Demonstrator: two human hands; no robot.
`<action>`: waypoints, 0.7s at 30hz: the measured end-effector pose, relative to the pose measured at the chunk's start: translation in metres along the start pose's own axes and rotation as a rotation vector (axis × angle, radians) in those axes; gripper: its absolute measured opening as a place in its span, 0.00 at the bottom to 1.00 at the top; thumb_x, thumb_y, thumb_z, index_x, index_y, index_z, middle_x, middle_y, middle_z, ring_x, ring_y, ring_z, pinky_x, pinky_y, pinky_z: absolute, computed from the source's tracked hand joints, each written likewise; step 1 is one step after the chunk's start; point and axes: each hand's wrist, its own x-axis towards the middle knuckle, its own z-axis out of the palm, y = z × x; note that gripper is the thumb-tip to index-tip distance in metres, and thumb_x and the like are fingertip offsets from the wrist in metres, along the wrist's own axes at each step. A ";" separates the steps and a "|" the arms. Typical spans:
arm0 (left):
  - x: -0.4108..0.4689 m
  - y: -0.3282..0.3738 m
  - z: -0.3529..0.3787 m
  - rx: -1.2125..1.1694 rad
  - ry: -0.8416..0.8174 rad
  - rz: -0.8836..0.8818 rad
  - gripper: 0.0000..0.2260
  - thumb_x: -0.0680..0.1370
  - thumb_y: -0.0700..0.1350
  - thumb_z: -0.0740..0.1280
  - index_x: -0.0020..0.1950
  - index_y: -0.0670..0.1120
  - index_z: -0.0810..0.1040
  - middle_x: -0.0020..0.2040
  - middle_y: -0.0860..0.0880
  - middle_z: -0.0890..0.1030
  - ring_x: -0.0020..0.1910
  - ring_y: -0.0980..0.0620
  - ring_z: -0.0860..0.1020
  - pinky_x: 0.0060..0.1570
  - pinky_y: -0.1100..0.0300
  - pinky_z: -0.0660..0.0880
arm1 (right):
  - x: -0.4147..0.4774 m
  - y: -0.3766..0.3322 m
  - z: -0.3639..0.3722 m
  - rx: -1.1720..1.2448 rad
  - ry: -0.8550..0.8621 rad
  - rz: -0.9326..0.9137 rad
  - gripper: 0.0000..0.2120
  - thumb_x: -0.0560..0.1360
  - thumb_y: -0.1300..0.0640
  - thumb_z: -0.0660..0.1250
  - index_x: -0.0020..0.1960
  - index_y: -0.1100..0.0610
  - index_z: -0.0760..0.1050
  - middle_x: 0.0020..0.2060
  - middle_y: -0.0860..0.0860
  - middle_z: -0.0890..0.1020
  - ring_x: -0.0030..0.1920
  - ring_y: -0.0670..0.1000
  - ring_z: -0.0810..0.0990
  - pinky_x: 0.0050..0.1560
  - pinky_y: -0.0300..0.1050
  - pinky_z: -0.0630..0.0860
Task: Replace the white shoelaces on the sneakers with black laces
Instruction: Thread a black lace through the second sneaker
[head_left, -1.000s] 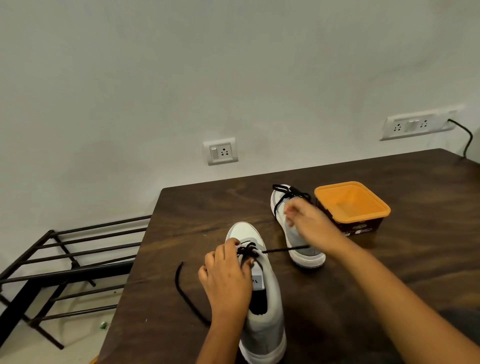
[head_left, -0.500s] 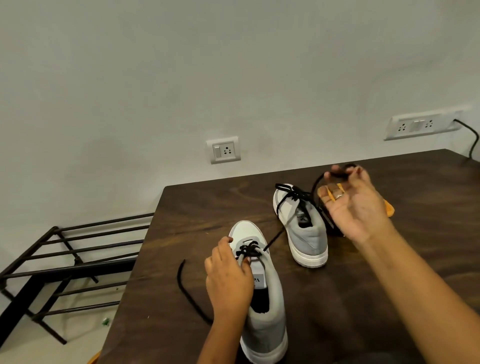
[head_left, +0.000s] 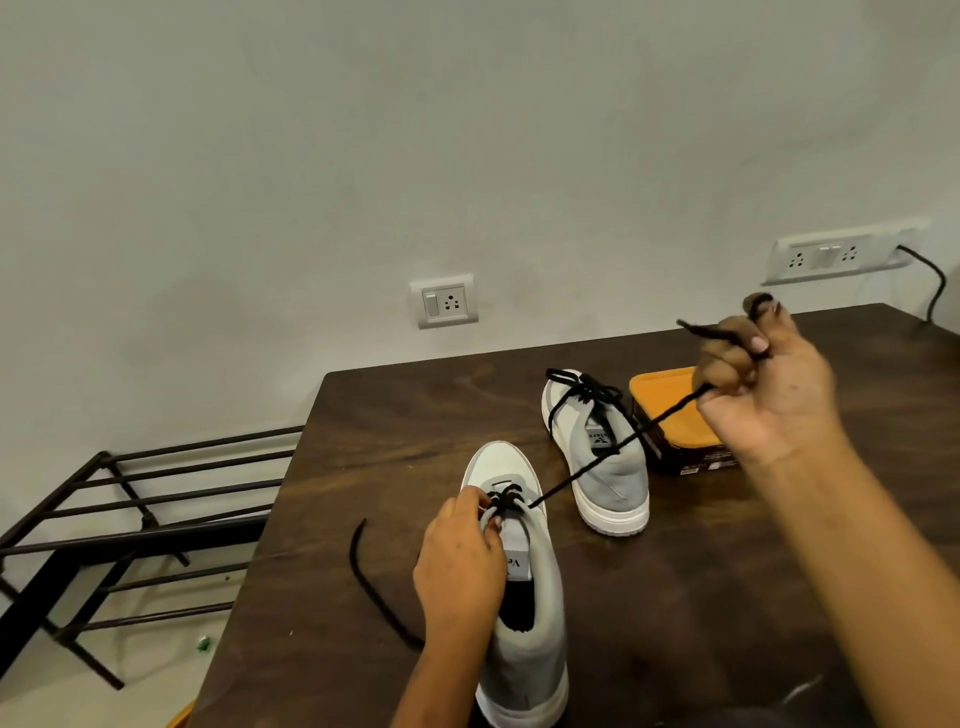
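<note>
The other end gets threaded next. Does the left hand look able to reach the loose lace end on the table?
Probably yes: the loose lace end lies unobstructed on the table beside the left hand, once it releases the sneaker.

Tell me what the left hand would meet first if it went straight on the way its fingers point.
Likely the crossed black lace on the near shoe, right at the fingertips of the left hand; past it comes the shoe's white toe. Depth is hard to judge here.
</note>
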 end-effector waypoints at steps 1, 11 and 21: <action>0.000 0.000 0.000 -0.018 0.008 -0.012 0.04 0.78 0.48 0.62 0.53 0.55 0.71 0.50 0.58 0.74 0.50 0.55 0.74 0.42 0.62 0.68 | 0.002 0.003 -0.002 -0.051 0.021 0.005 0.10 0.79 0.55 0.56 0.39 0.51 0.66 0.21 0.44 0.64 0.18 0.41 0.58 0.17 0.30 0.53; 0.009 -0.017 -0.002 -0.268 -0.117 0.007 0.08 0.73 0.51 0.70 0.52 0.55 0.78 0.48 0.57 0.78 0.45 0.59 0.77 0.45 0.61 0.76 | -0.007 0.060 -0.027 -1.519 -0.334 0.015 0.17 0.78 0.49 0.64 0.34 0.57 0.74 0.26 0.50 0.82 0.24 0.42 0.71 0.32 0.39 0.68; 0.017 -0.016 -0.014 -0.370 -0.124 -0.290 0.05 0.74 0.50 0.70 0.39 0.53 0.83 0.36 0.55 0.82 0.41 0.52 0.79 0.45 0.58 0.75 | -0.008 0.092 -0.045 -1.625 -0.467 0.106 0.14 0.77 0.64 0.66 0.61 0.55 0.78 0.43 0.45 0.76 0.33 0.45 0.82 0.37 0.29 0.75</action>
